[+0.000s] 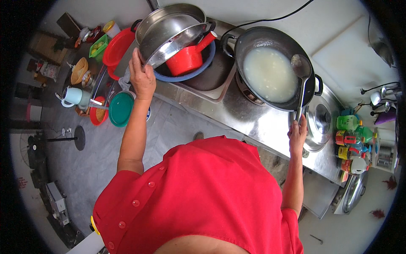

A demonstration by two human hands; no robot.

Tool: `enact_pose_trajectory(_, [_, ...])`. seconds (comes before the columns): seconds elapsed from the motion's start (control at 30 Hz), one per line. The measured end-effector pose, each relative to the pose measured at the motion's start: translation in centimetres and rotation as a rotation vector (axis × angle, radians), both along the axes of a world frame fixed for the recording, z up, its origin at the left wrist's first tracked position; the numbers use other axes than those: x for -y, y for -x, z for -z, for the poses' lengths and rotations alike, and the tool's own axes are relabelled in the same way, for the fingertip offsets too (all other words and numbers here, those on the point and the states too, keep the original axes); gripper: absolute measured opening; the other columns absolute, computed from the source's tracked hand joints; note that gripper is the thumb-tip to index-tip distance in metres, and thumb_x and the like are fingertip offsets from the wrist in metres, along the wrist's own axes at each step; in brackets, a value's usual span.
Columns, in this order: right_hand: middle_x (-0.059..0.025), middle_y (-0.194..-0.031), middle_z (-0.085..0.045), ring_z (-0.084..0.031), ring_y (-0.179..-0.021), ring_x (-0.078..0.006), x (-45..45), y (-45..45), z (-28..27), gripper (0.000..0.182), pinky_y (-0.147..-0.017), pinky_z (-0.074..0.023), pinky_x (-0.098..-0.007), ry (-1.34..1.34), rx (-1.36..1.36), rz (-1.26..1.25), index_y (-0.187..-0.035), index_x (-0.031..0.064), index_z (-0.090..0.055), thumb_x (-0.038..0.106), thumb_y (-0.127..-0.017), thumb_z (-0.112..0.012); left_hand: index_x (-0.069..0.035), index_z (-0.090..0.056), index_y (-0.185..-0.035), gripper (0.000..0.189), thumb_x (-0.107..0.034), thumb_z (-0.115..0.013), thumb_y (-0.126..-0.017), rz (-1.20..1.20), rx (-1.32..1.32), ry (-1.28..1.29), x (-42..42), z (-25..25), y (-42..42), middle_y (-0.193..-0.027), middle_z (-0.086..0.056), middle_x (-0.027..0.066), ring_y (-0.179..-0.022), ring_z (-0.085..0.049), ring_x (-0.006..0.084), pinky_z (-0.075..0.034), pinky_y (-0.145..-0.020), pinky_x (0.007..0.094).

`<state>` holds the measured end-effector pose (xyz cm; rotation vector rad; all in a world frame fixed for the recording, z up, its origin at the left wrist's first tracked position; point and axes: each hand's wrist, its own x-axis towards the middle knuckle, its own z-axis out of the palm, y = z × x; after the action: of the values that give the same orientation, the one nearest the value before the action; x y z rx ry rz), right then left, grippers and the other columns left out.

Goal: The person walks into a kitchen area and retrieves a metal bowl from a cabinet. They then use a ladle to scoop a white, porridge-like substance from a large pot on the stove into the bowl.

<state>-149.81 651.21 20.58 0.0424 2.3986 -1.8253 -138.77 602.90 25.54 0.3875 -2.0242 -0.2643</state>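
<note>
My left hand [142, 77] grips the near rim of a tilted stainless steel bowl [182, 43]. The bowl leans inside or against a larger steel pan [171, 11] with black handles; which of the two, I cannot tell. Below them a red plastic dipper [185, 60] lies in a blue basin [173, 77] over the sink [219, 76]. In my right hand [297, 133] is the handle of a metal ladle [303, 68]. The ladle's bowl is over the right side of a dark wok [276, 35], which holds cloudy whitish liquid [268, 74] with pale bits. The wok sits on a cooker [249, 92].
A steel lid [318, 122] lies on the metal counter [203, 109] right of the wok. Several bottles [349, 136] stand farther right. A black cable [269, 19] runs behind the wok. At left are red basins [119, 47], a green-lidded bucket [121, 109] and a fan [33, 147].
</note>
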Motion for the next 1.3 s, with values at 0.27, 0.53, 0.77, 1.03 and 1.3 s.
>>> enact_pose_trajectory(0.27, [0.0050, -0.065, -0.040, -0.036, -0.054, -0.0035, -0.1, 0.0, 0.3, 0.040, -0.047, -0.0321, -0.0192, -0.005, -0.008, -0.009, -0.134, 0.0095, -0.036, 0.010, -0.095, -0.045, 0.000, -0.048, -0.114, 0.030, -0.013, -0.047, -0.088, 0.042, 0.019, -0.730, 0.5, 1.4, 0.1, -0.092, -0.057, 0.0164, -0.071, -0.058, 0.0282, -0.049, -0.061, 0.0367])
enact_pose_trajectory(0.53, [0.0018, -0.073, -0.050, -0.043, -0.058, -0.0046, -0.6, 0.6, -0.1, 0.035, -0.051, -0.0362, -0.0197, -0.010, -0.064, 0.032, -0.125, 0.0042, -0.048, 0.012, -0.091, -0.051, -0.007, -0.047, -0.080, 0.010, -0.011, -0.056, -0.083, 0.378, 0.094, -1.827, -3.0, 4.4, -2.8, -0.067, -0.049, 0.0012, -0.047, -0.044, 0.0106, -0.033, -0.040, 0.0246])
enact_pose_trajectory(0.77, [0.0004, -0.066, -0.049, -0.045, -0.056, -0.0072, -1.0, 2.3, -4.8, 0.041, -0.049, -0.0356, -0.0223, -0.075, 0.142, -0.064, -0.127, 0.0010, -0.045, 0.010, -0.087, -0.053, -0.006, -0.054, -0.101, 0.019, -0.015, -0.051, -0.085, 0.501, 0.446, -1.571, -7.5, 3.0, -3.0, -0.073, -0.056, 0.0029, -0.050, -0.049, 0.0090, -0.034, -0.037, 0.0226])
enact_pose_trajectory(1.03, [-0.0018, -0.064, -0.047, -0.043, -0.051, -0.0093, -1.0, 5.0, -7.0, 0.039, -0.042, -0.0309, -0.0227, -0.047, 0.335, -0.113, -0.125, 0.0019, -0.046, 0.008, -0.087, -0.051, -0.004, -0.056, -0.107, 0.028, -0.017, -0.048, -0.083, 0.582, 0.407, -1.308, -8.4, 4.9, -1.9, -0.065, -0.052, 0.0002, -0.045, -0.042, 0.0065, -0.031, -0.036, 0.0227])
enact_pose_trajectory(1.3, [-0.0012, -0.064, -0.046, -0.034, -0.043, -0.0069, -0.7, 5.9, -7.9, 0.033, -0.038, -0.0245, -0.0210, 0.180, 0.618, -0.198, -0.122, 0.0043, -0.042, 0.012, -0.090, -0.049, -0.005, -0.056, -0.108, 0.031, -0.018, -0.048, -0.080, 0.486, 0.537, -1.337, -8.6, 2.3, -2.1, -0.064, -0.050, -0.0024, -0.044, -0.037, 0.0042, -0.027, -0.036, 0.0217])
